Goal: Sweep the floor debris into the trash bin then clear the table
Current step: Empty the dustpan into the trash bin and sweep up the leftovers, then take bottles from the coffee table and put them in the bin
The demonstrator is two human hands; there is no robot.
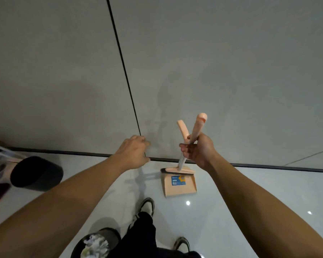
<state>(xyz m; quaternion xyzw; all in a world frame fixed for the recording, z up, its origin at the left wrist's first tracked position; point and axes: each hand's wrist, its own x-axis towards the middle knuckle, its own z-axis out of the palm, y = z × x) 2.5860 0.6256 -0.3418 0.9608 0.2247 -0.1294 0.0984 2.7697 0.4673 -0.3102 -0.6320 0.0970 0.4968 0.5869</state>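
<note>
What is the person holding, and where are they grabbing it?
The right hand grips the two peach handles, the broom's and the dustpan's, together near their upper ends. The left hand holds nothing.

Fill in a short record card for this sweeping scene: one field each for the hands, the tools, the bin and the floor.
right hand: right hand grips both peach plastic handles together
left hand: left hand held out, holds nothing
tools: peach plastic dustpan with blue label stands on floor by the wall; peach broom beside it
bin: round dark trash bin near the feet, holds crumpled paper
floor: glossy pale tiled floor
</note>
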